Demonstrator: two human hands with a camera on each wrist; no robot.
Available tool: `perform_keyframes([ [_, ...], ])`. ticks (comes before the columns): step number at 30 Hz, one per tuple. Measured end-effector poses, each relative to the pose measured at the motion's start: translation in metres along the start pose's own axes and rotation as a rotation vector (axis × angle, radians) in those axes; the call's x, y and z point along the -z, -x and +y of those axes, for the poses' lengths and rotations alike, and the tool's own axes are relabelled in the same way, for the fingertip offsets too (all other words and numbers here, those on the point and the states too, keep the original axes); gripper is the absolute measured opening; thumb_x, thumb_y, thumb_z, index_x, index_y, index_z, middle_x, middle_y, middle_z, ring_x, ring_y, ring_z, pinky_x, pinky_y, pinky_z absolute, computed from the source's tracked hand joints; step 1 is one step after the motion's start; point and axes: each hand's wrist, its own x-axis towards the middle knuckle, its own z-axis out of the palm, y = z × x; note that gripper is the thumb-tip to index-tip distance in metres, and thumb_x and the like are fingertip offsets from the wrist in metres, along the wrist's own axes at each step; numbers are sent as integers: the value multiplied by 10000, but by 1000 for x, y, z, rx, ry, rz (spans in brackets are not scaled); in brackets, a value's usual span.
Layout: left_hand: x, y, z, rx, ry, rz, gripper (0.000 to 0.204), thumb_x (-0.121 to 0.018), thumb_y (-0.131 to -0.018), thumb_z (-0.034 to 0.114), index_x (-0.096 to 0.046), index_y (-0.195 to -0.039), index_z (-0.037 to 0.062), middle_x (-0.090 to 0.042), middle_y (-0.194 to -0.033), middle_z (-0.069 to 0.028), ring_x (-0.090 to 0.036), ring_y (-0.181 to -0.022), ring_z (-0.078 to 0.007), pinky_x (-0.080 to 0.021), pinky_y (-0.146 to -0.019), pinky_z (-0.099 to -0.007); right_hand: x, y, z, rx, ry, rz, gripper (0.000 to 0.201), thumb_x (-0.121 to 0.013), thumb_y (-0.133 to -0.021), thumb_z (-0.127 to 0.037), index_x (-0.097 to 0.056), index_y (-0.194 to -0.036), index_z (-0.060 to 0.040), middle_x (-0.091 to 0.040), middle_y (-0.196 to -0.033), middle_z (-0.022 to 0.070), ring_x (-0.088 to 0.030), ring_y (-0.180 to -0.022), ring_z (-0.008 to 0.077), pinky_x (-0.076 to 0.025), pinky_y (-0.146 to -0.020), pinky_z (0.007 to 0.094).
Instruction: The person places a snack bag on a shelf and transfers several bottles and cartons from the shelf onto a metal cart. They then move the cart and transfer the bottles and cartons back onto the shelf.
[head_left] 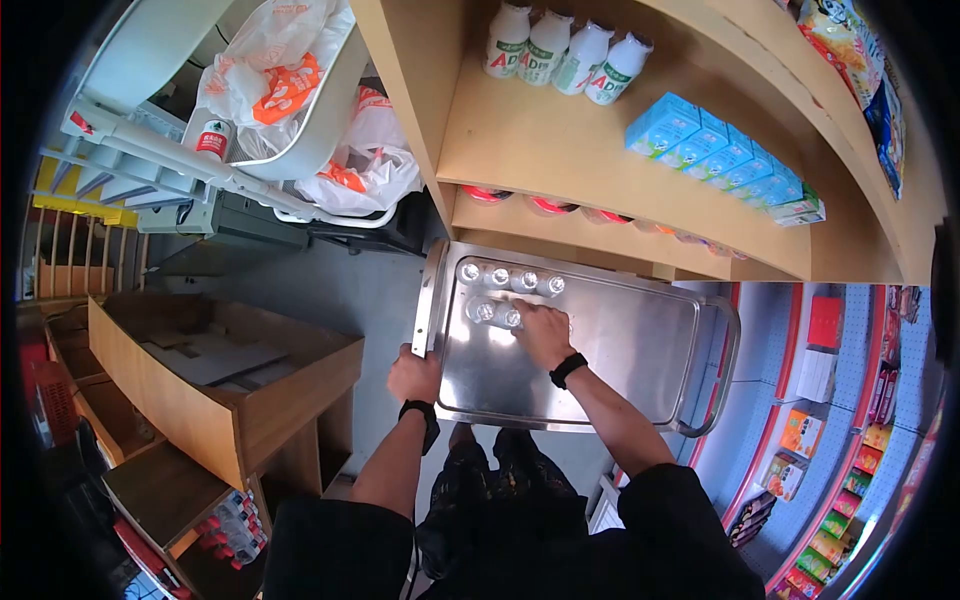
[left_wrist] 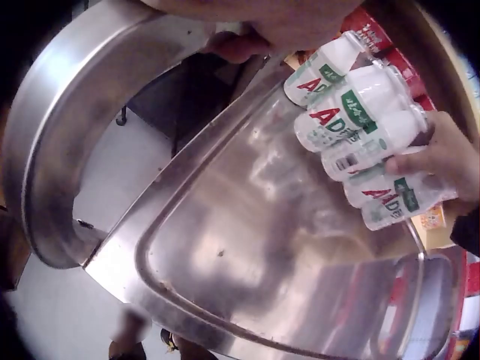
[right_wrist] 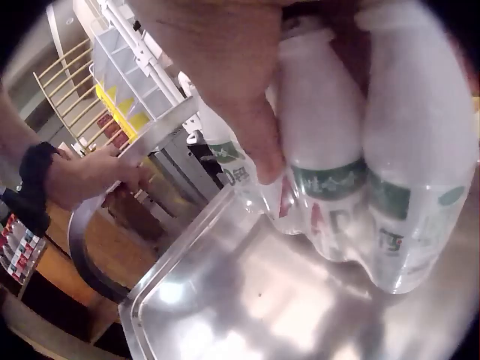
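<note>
On a stainless steel cart (head_left: 630, 350), white milk drink bottles (head_left: 500, 310) with green-and-red labels stand close together near its left end. They appear bundled in clear film in the right wrist view, where their labels (right_wrist: 330, 180) face the camera. My right hand (head_left: 545, 335) holds the bundle at its near right side, the thumb (left_wrist: 405, 161) against a bottle in the left wrist view. With its fingers curled, my left hand (head_left: 413, 378) grips the cart's raised metal handle (head_left: 427, 310) at the left end.
Beyond the cart rises a wooden shelf (head_left: 560, 150) with more white bottles (head_left: 570, 55) and blue cartons (head_left: 710, 150). A wooden display bin (head_left: 230, 390) stands left; stocked store shelving (head_left: 830, 400) is at right. White bags (head_left: 270, 80) fill a basket at upper left.
</note>
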Motion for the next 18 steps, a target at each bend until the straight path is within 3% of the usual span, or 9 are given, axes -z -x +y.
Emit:
perform_keyframes([
  [3, 0, 0, 0, 6, -7, 12, 346, -593, -751, 299, -621, -974, 36, -675, -848, -211, -660, -811, -389, -526, -738, -481, -12, -9, 1, 36, 10, 58, 430, -724, -675, -135, -579, -1073, -58, -673, -902, 147, -658, -853, 286, -512, -723, 386],
  [11, -4, -1, -2, -33, -5, 35, 320, -591, -742, 267, -618, -942, 19, -668, -814, -224, -654, -791, -404, -520, -732, -495, -31, -26, -2, 83, 55, 137, 283, -568, -732, -85, -586, -1008, -28, -667, -891, 152, -656, -834, 292, -515, -671, 411],
  [13, -4, -2, -1, -34, 5, 47, 318, -592, -739, 263, -617, -941, 18, -667, -815, -227, -653, -788, -406, -520, -730, -496, -32, -28, -3, 5, 64, 25, 446, -759, -684, -174, -558, -1066, -64, -653, -999, 127, -625, -949, 295, -492, -776, 412],
  [18, -3, -1, -1, -35, -15, 27, 336, -592, -741, 264, -598, -964, 13, -666, -821, -232, -650, -786, -413, -517, -728, -504, -20, -21, -5, 37, 40, 27, 431, -748, -701, -191, -556, -1066, -63, -627, -1054, 132, -608, -984, 301, -479, -812, 413],
])
